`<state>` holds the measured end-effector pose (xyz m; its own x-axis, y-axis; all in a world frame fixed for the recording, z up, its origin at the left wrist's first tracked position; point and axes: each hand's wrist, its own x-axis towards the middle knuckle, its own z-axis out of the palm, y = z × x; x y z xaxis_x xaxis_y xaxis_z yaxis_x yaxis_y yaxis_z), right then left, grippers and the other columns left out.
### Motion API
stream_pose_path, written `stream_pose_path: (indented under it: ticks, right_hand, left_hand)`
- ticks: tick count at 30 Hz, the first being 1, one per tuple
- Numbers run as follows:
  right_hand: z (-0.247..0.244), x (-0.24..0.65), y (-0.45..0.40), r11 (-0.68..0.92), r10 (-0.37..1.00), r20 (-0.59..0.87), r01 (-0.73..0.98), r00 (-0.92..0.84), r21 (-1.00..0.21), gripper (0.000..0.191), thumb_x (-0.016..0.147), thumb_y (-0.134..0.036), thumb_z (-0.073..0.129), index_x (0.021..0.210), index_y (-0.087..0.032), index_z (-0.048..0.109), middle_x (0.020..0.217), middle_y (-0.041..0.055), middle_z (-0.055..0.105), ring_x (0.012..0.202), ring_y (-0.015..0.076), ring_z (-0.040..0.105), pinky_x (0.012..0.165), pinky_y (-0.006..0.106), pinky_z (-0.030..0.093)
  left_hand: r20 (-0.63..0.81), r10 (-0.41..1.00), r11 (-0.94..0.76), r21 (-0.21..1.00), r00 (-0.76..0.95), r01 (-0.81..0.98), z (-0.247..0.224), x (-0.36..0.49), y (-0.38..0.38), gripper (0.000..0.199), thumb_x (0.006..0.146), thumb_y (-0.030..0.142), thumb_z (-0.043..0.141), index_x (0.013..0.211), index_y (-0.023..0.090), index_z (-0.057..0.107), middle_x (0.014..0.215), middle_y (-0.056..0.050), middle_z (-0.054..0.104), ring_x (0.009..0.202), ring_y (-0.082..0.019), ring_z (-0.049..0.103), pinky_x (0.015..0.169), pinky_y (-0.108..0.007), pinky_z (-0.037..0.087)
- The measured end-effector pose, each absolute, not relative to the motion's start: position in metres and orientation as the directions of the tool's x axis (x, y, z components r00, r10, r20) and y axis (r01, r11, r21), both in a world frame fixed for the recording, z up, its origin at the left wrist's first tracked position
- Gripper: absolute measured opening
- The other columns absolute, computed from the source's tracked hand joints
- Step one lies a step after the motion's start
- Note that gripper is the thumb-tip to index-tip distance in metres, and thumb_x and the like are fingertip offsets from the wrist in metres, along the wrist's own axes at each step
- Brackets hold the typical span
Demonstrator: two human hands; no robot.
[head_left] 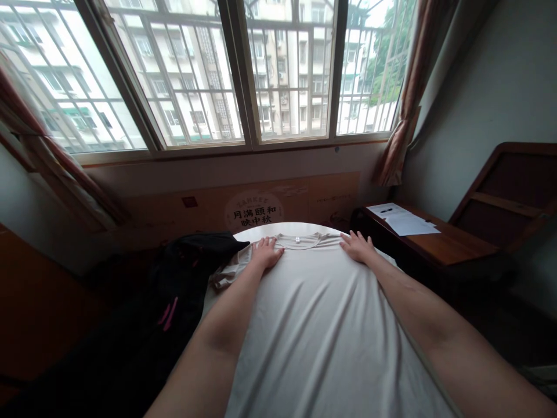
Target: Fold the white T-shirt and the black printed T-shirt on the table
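Note:
A light grey T-shirt (313,313) lies spread over a round white table (278,227), its neckline at the far side and its body running toward me with long creases. My left hand (266,253) rests flat on the left shoulder of the shirt, fingers stretched forward. On the opposite shoulder, my right hand (358,246) lies with its fingers spread. Between the hands sits the collar, with a small white label inside it. The left sleeve is bunched and wrinkled beside my left forearm; the right sleeve is mostly hidden behind my right arm.
Dark cloth with pink marks (169,313) hangs at the left of the table. On the right, a wooden side table (465,244) bears paper sheets (409,222) and a pen (386,210), near a folded wooden chair (507,191). A printed cardboard panel (331,194) stands below the barred window.

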<state>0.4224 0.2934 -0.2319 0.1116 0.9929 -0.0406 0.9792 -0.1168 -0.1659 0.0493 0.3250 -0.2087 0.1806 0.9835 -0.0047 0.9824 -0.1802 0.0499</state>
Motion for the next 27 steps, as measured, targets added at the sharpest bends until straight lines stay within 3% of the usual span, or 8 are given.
stream_pose_path:
  ticks: [8, 11, 15, 17, 22, 27]
  right_hand:
    - [-0.231, 0.421, 0.294, -0.106, 0.994, 0.014, 0.989, 0.108, -0.105, 0.068, 0.1, -0.062, 0.026, 0.16, -0.031, 0.026, 0.17, 0.0108, 0.015, 0.155, 0.0369, 0.009, 0.117, 0.069, 0.007]
    - [-0.227, 0.403, 0.294, 0.029, 0.992, 0.127, 0.998, -0.021, -0.056, 0.065, 0.101, -0.045, 0.033, 0.161, -0.02, 0.026, 0.169, 0.0108, 0.015, 0.156, 0.0315, 0.006, 0.122, 0.059, 0.002]
    - [-0.227, 0.369, 0.301, 0.182, 0.981, 0.095, 0.976, -0.171, -0.123, 0.063, 0.1, -0.04, 0.032, 0.158, -0.015, 0.032, 0.166, 0.0095, 0.027, 0.153, 0.0229, 0.021, 0.124, 0.04, 0.017]
    - [-0.23, 0.357, 0.307, 0.163, 0.986, 0.062, 0.977, -0.156, -0.139, 0.063, 0.101, -0.045, 0.03, 0.158, -0.018, 0.032, 0.166, 0.0094, 0.029, 0.152, 0.0249, 0.025, 0.123, 0.045, 0.019]
    - [-0.231, 0.348, 0.318, 0.058, 0.998, -0.013, 0.987, -0.06, -0.15, 0.07, 0.097, -0.066, 0.029, 0.16, -0.035, 0.025, 0.168, 0.0101, 0.021, 0.152, 0.0403, 0.018, 0.115, 0.071, 0.009]
    - [-0.225, 0.345, 0.317, 0.023, 0.997, -0.071, 0.99, -0.033, -0.141, 0.069, 0.097, -0.07, 0.025, 0.16, -0.042, 0.021, 0.17, 0.0093, 0.014, 0.154, 0.041, 0.013, 0.113, 0.074, 0.005]
  left_hand:
    - [0.006, 0.981, -0.195, 0.051, 0.195, 0.98, -0.208, 0.049, 0.329, 0.08, 0.094, 0.068, 0.027, 0.159, 0.022, 0.027, 0.168, -0.014, 0.019, 0.155, -0.032, 0.015, 0.122, -0.058, 0.013]
    - [0.022, 0.977, -0.212, 0.045, 0.211, 0.976, -0.209, 0.049, 0.327, 0.076, 0.096, 0.063, 0.028, 0.158, 0.02, 0.029, 0.168, -0.015, 0.02, 0.155, -0.031, 0.016, 0.122, -0.056, 0.014]
    - [0.035, 0.969, -0.244, 0.039, 0.243, 0.969, -0.21, 0.049, 0.327, 0.073, 0.097, 0.059, 0.027, 0.158, 0.019, 0.028, 0.167, -0.012, 0.023, 0.155, -0.028, 0.018, 0.123, -0.053, 0.015]
    - [0.032, 0.97, -0.243, 0.04, 0.242, 0.969, -0.211, 0.048, 0.328, 0.073, 0.097, 0.059, 0.028, 0.159, 0.02, 0.027, 0.167, -0.012, 0.023, 0.155, -0.028, 0.019, 0.123, -0.052, 0.015]
    - [0.017, 0.974, -0.227, 0.039, 0.227, 0.973, -0.212, 0.048, 0.331, 0.077, 0.096, 0.063, 0.029, 0.159, 0.02, 0.027, 0.168, -0.012, 0.022, 0.155, -0.03, 0.018, 0.122, -0.055, 0.016]
    - [0.008, 0.976, -0.22, 0.037, 0.22, 0.975, -0.211, 0.049, 0.331, 0.078, 0.095, 0.065, 0.029, 0.16, 0.022, 0.026, 0.168, -0.012, 0.021, 0.155, -0.032, 0.017, 0.121, -0.059, 0.016]
